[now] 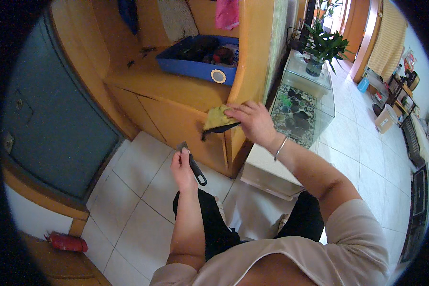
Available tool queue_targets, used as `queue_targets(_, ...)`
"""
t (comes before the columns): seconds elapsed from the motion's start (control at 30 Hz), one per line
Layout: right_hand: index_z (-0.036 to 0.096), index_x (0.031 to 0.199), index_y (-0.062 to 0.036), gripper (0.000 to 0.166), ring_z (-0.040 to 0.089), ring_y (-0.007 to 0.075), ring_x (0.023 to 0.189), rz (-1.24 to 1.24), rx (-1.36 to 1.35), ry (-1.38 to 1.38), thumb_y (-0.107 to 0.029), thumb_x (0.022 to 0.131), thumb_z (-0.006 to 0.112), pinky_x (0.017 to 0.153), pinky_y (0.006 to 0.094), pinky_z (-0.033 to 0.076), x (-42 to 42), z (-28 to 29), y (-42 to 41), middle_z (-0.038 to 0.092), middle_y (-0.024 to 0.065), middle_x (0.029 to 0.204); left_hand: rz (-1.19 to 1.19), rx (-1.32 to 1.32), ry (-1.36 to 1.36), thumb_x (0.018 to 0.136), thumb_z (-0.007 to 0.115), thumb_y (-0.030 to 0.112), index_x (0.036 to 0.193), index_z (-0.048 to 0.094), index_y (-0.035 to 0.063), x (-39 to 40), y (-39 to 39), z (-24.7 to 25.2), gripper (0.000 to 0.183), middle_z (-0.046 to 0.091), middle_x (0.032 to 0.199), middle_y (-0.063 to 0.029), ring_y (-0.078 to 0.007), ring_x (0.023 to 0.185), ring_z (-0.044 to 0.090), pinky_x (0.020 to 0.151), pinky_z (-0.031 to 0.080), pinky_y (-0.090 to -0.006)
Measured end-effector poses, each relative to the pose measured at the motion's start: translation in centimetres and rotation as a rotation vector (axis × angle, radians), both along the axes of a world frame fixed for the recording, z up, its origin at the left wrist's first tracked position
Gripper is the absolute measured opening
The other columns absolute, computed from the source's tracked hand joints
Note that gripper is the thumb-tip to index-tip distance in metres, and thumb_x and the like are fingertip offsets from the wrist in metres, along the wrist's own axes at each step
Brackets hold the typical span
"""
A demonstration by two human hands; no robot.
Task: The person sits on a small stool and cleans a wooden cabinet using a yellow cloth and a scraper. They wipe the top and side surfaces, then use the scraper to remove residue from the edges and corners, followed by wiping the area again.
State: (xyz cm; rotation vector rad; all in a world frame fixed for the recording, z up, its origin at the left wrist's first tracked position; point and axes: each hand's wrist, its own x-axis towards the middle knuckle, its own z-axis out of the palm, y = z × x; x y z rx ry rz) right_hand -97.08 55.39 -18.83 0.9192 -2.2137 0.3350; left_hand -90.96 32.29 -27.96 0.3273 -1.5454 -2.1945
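Observation:
My left hand (pixel 183 166) is closed on a scraper-like tool with a black handle (pixel 198 171), which has a hanging hole at its end; its short flat head pokes out above my fingers. My right hand (pixel 252 119), with a bangle on the wrist, rests on a yellow-green cloth (pixel 217 117) at the top front corner of a wooden cabinet (pixel 193 127). Under the cloth a black edge and a dark drooping end show; I cannot tell what they belong to. Farther back on the cabinet top stands a blue plastic bin (pixel 189 68) with mixed items in it.
Right of the cabinet is a glass tank (pixel 321 107) with pebbles and a vase of green plants (pixel 314 66) on top. A pale box-like base (pixel 268 171) stands near my legs. A grey door (pixel 57 107) and a red fire extinguisher (pixel 68 242) are at the left.

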Motion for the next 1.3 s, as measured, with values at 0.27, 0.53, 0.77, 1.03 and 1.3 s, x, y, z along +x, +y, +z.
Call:
queue_targets(0.27, 0.064, 0.103, -0.0194, 0.038, 0.054, 0.0197, 0.097, -0.143, 0.092, 0.227, -0.002, 0.07, 0.056, 0.075, 0.0344, 0.041, -3.7, 2.8, 2.2, 0.058, -0.0062, 0.123, -0.007, -0.047, -0.022, 0.093, 0.057, 0.023, 0.082, 0.055, 0.0042, 0.7, -1.3, -0.7, 0.022, 0.049, 0.076, 0.0034, -0.0063, 0.07, 0.043, 0.063, 0.035, -0.0222)
queue_targets(0.53, 0.061, 0.112, -0.01, 0.044, 0.055, 0.0348, 0.102, 0.033, -0.596, -0.2, 0.005, 0.071, 0.055, 0.086, 0.0405, 0.046, 3.6, -4.8, -2.4, 0.059, 0.0116, 0.116, 0.03, -0.087, 0.027, 0.093, 0.057, 0.023, 0.079, 0.052, 0.0046, 0.3, -1.1, -0.4, 0.024, 0.046, 0.076, 0.0035, -0.0067, 0.07, 0.04, 0.063, 0.034, -0.0226)
queue_targets(0.77, 0.06, 0.11, -0.0043, 0.03, 0.057, 0.0356, 0.1, -0.275, -0.933, -0.804, -0.015, 0.082, 0.057, 0.087, 0.0399, 0.046, 1.2, -15.5, 2.6, 0.06, 0.0192, 0.104, 0.038, -0.287, 0.129, 0.095, 0.053, 0.02, 0.08, 0.049, 0.0051, -0.2, 0.9, 3.8, 0.021, 0.043, 0.075, 0.0032, -0.0074, 0.069, 0.039, 0.062, 0.034, -0.0229)
queue_targets(1.03, 0.06, 0.101, -0.0058, 0.031, 0.055, 0.0351, 0.096, -0.097, -1.103, -0.378, -0.005, 0.071, 0.064, 0.084, 0.0396, 0.046, -1.1, -5.4, -2.9, 0.054, 0.0152, 0.101, -0.118, -0.733, 0.407, 0.096, 0.05, 0.02, 0.094, 0.055, 0.0008, -7.2, 5.7, 9.4, 0.02, 0.065, 0.094, -0.0074, -0.012, 0.086, 0.054, 0.083, 0.042, -0.027)
queue_targets(1.3, 0.059, 0.096, -0.0053, 0.03, 0.055, 0.0368, 0.092, -0.292, -1.082, -0.226, -0.003, 0.067, 0.068, 0.078, 0.0433, 0.047, -7.6, -4.9, -0.4, 0.053, 0.0162, 0.102, 0.05, -0.887, 0.569, 0.096, 0.047, 0.019, 0.092, 0.05, -0.0001, -8.9, 7.8, 6.2, 0.02, 0.066, 0.089, -0.0109, -0.0175, 0.08, 0.058, 0.075, 0.046, -0.0317)
